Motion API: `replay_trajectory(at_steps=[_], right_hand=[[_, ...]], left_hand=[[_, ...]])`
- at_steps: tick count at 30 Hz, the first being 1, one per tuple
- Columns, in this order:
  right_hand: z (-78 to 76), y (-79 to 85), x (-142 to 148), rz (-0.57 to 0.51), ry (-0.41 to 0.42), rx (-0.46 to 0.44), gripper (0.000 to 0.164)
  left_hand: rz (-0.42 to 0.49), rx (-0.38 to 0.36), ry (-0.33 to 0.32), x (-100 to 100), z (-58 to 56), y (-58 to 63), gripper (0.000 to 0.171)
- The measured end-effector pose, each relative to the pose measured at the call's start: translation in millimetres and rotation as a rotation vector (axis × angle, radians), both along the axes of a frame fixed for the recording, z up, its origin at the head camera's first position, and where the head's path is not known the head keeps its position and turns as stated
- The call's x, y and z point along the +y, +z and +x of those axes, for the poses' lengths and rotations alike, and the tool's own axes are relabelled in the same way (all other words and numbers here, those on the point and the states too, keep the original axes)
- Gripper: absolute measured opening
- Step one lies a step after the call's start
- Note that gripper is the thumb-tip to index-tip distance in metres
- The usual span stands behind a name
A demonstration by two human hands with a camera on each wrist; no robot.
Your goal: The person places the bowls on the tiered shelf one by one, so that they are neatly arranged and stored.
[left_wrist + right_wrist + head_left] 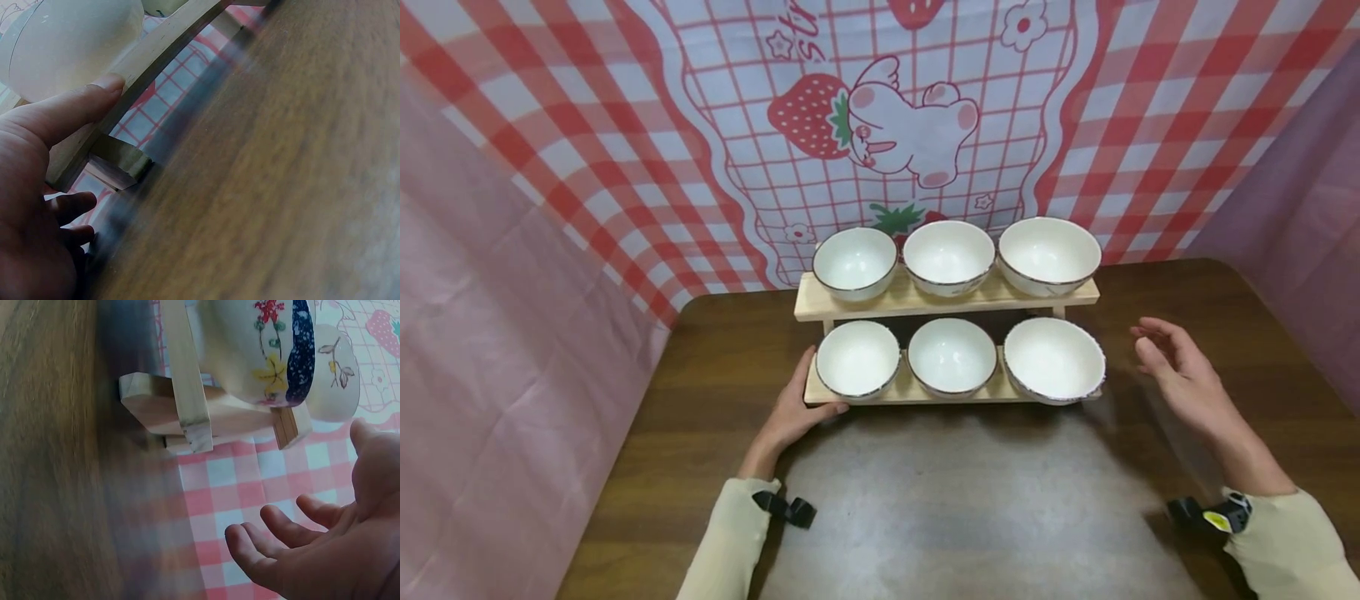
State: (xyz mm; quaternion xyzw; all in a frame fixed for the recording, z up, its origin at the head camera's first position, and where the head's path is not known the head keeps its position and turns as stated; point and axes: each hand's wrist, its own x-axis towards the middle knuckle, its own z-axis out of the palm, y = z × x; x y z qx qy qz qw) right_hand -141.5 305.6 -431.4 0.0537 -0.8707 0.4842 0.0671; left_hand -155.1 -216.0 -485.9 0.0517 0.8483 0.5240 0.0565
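A two-tier wooden rack (925,305) stands on the table with three bowls on each tier. My left hand (792,414) grips the left end of its lower tier. In the left wrist view the thumb (103,90) presses the front edge of the board, and the other fingers are round its end. Nearest to that hand is the lower left white bowl (857,360). My right hand (1187,385) hovers right of the rack, fingers loosely bent, holding nothing. Closest to it is the lower right bowl (1054,360), with a flowered outside and dark speckled rim.
Behind the rack hangs a red-and-white checked cloth (895,125) with strawberry prints. Pink curtains (497,400) flank the brown wooden table (955,500). The upper tier's bowls (950,258) stand side by side, their rims close together.
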Motion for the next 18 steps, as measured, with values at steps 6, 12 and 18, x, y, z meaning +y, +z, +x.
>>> replay_trajectory(at_steps=[6,12,18], right_hand=[[2.2,0.4,0,0.032,-0.053,-0.037,0.054],[3.0,1.1,6,0.129,-0.075,-0.087,0.06],[1.8,0.3,11,0.213,-0.084,-0.049,0.055]], left_hand=[[-0.014,0.005,0.005,-3,5.1,2.1,0.109],[-0.014,0.003,0.003,0,6.0,0.6,0.109],[-0.011,0.009,-0.004,-1,2.3,0.5,0.113]])
